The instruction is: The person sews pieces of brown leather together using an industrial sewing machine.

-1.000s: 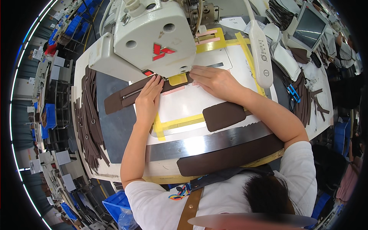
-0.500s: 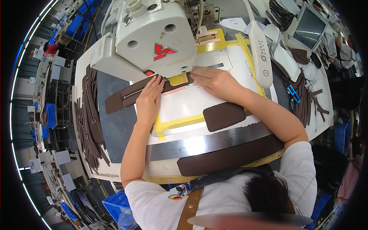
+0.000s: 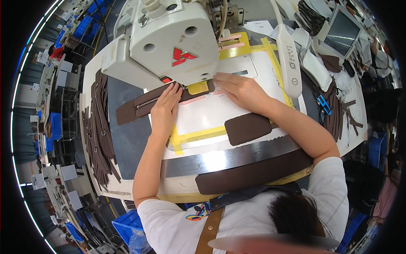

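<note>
- Brown zipped strip (image 3: 143,110) lies slantwise on the surface (image 3: 122,146), the biggest thing here, its left end over the grey part and its right end before the sewing machine.
- Sewing machine (image 3: 167,34): pale, its head standing over the strip's far side.
- White plate (image 3: 194,120): edged with yellow tape, partly beneath the strip.
- Long brown panel (image 3: 253,171): along the near edge, beside a shiny metal band (image 3: 220,161).
- Bundle of brown straps (image 3: 100,131): heaped at the left.
- Right hand (image 3: 245,91): grip flat and unclosed, fingers straight, fingertips at the strip's right end; whether they touch it, I cannot tell.
- Left hand (image 3: 165,108): grip also flat, fingers close together, resting on the strip without pinching it.
- Small brown panel (image 3: 248,129): near the right forearm.
- Yellow tab (image 3: 197,88): over the strip, between the hands.
</note>
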Motion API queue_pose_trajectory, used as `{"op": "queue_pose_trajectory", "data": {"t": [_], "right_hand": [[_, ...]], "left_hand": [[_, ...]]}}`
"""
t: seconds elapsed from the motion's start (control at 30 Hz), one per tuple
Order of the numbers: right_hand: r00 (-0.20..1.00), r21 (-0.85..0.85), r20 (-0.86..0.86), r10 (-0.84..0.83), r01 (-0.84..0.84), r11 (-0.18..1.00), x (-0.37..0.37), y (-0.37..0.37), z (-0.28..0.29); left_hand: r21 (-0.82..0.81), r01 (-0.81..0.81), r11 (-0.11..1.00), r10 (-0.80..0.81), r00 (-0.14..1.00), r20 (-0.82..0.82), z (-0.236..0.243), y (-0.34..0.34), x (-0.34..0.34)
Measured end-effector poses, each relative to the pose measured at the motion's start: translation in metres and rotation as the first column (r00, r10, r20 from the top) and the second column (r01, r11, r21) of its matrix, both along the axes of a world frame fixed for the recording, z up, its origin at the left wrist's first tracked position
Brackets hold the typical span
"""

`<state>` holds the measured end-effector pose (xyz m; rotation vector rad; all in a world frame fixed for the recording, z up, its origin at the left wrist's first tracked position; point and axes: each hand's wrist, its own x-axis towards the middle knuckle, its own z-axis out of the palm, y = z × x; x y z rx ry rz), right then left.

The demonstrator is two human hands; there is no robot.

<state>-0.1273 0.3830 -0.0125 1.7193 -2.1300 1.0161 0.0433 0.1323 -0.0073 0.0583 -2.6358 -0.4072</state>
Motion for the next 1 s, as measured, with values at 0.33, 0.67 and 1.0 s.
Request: {"op": "queue_pose_trajectory", "data": {"t": [0.33,0.67,1.0], "right_hand": [[1.0,-0.007,0.015,-0.014,0.014,1.0,0.0,-0.001,-0.001],[0.999,0.029,0.033,0.002,-0.003,1.0,-0.003,0.001,-0.002],[0.997,0.046,0.069,-0.03,0.026,0.999,0.0,0.0,0.001]], "left_hand": [[0.003,0.001,1.0,-0.001,1.0,0.003,0.0,-0.001,0.001],[0.79,-0.152,0.595,0.235,0.972,0.009,0.032,-0.088,-0.048],[0.714,0.2,0.671,0.051,0.948,-0.314,0.036,-0.161,-0.092]]}}
